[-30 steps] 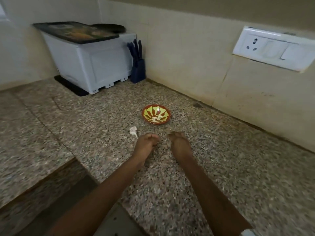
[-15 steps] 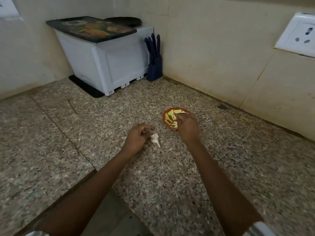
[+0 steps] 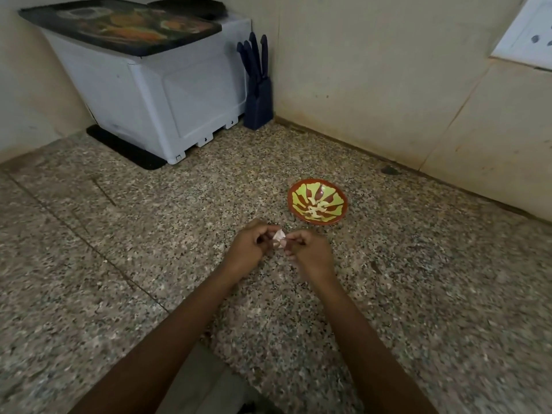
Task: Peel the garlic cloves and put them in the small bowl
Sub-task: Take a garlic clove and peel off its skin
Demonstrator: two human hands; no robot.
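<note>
A pale, papery-skinned garlic clove (image 3: 279, 235) is held between both hands just above the granite counter. My left hand (image 3: 249, 249) grips it from the left with curled fingers, and my right hand (image 3: 309, 253) pinches its right side. A small red bowl with a yellow-green pattern (image 3: 317, 201) sits a little beyond and to the right of the hands; several pale peeled cloves lie in its middle.
A white appliance with a dark patterned lid (image 3: 155, 94) stands on a black mat at the back left. A dark blue knife block (image 3: 258, 94) is next to it against the wall. A wall socket (image 3: 528, 34) is at the upper right. The counter's front edge drops off at the bottom centre.
My right hand came back from the bowl to meet the left. My left hand picked the clove up off the counter, and now both hands hold it.
</note>
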